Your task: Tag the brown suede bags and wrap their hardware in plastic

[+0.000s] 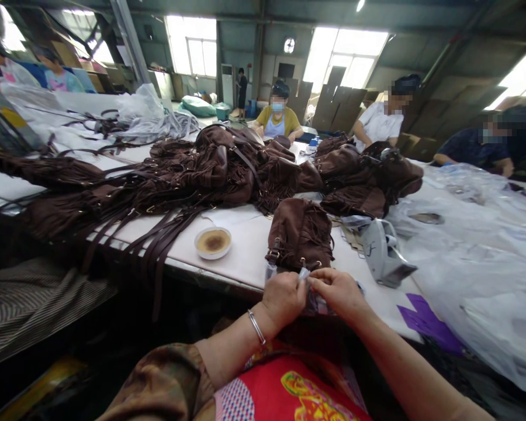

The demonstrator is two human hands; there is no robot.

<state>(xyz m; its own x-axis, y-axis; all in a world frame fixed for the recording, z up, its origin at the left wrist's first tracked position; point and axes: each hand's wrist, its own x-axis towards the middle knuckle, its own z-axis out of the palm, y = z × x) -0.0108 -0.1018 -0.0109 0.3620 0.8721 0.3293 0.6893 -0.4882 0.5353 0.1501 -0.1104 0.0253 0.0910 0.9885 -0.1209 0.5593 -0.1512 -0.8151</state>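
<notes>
A brown fringed bag [296, 231] lies at the table's front edge, its metal rings and buckle facing me. Just below it, my left hand [284, 297] is closed on a piece of clear plastic [304, 273] that pokes up between the hands. My right hand [336, 291] pinches the same plastic from the other side, thumb and finger close to the left hand. More plastic hangs under the hands and shows beside the bag's lower left corner. A bracelet is on my left wrist.
Brown bags [228, 169] with dangling straps are heaped across the table [241, 269]. A white bowl [213, 243] stands left, an iron [384, 254] right. Purple pieces [427, 321] and plastic sheets [477, 263] cover the right side. Several people work beyond.
</notes>
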